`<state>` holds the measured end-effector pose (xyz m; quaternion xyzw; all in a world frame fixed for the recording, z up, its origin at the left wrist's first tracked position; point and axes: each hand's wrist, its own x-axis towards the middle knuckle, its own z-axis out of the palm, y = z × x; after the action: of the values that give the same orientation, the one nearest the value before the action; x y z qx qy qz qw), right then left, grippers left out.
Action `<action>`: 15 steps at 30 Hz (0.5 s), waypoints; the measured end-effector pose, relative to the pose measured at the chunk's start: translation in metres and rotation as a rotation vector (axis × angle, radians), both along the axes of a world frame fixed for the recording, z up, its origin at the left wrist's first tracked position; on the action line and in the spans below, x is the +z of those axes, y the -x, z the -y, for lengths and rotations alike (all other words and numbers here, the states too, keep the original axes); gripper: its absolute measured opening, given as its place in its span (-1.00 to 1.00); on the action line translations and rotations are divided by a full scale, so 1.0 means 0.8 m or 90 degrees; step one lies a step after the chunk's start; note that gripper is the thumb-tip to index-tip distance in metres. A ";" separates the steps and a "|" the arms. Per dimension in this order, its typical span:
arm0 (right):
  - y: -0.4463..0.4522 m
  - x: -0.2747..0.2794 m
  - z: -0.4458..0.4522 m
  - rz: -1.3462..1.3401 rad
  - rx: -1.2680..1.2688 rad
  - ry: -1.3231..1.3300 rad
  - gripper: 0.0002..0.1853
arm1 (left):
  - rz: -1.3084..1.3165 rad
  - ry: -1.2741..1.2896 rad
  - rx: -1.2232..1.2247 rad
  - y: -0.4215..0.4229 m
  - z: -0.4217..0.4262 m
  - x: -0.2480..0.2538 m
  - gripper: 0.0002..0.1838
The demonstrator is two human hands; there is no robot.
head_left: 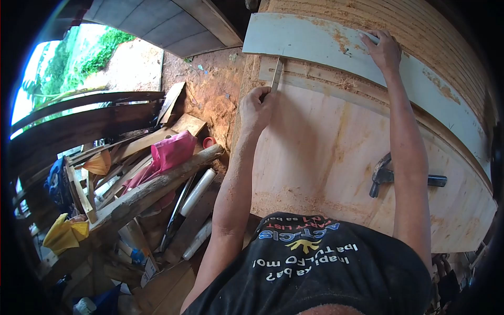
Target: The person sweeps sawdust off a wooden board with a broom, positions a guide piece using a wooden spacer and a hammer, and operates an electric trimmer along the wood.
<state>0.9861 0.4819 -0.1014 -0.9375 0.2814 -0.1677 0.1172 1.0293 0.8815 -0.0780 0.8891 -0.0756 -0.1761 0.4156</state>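
My left hand is closed around the lower end of a thin metal ruler, whose upper end touches the near edge of a long white board. Farther right, my right hand rests on the same board, its fingers and thumb closed on a small pale object that I cannot make out. Under the white board lies a wide plywood sheet, dusted with sawdust. A hammer lies on the plywood, partly hidden by my right forearm.
At the left, scrap wood and a log lie piled with a pink cloth and a yellow cloth. Ridged, sawdust-covered wood extends behind the white board. Bare ground shows left of the plywood.
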 end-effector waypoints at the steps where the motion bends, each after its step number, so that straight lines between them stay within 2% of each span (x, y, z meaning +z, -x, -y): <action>1: 0.000 -0.001 -0.002 0.002 0.001 0.001 -0.46 | 0.006 0.002 -0.004 0.001 0.000 0.002 -0.70; 15: 0.005 0.001 -0.006 -0.001 -0.013 -0.004 -0.46 | 0.049 -0.005 0.000 0.007 -0.003 0.002 -0.73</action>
<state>0.9824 0.4866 -0.1009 -0.9344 0.2916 -0.1670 0.1180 1.0241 0.8835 -0.0764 0.8969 -0.0911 -0.1420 0.4088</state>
